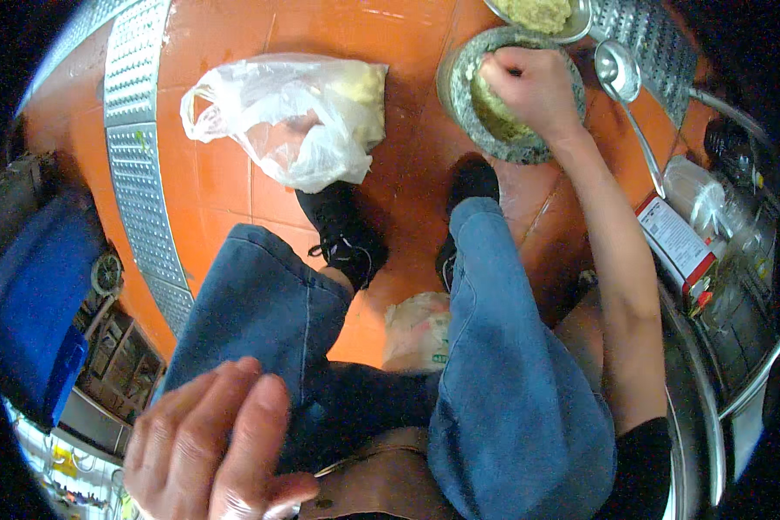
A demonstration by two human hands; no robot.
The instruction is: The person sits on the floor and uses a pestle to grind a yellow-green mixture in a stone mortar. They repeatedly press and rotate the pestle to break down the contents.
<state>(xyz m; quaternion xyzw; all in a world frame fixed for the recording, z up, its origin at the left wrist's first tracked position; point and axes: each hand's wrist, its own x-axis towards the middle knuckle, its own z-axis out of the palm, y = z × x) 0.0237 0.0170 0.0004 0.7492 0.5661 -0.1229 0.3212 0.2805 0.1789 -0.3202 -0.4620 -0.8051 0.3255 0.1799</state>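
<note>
A speckled grey-green stone mortar (458, 97) stands on the orange tiled floor, with yellowish mashed food (507, 123) inside. My right hand (534, 88), curled closed, is over the mortar's bowl at the food; whether it holds anything is hidden beneath the fingers. Close to the camera, my left hand (214, 435) is raised above my left thigh, its fingers loosely extended and nothing seen in it. Just behind the mortar, a metal bowl (582, 23) holds more of the yellowish mash (536, 12). Beside it lies a metal ladle (617, 70), its long handle pointing towards me.
A white plastic bag (299, 123) with pale yellow contents lies left of the mortar. Perforated metal drain grates (133, 162) cross the floor at left and upper right. A labelled tin (673, 244) stands right. Another plastic bag (419, 328) sits between my legs; a blue container (39, 286) is left.
</note>
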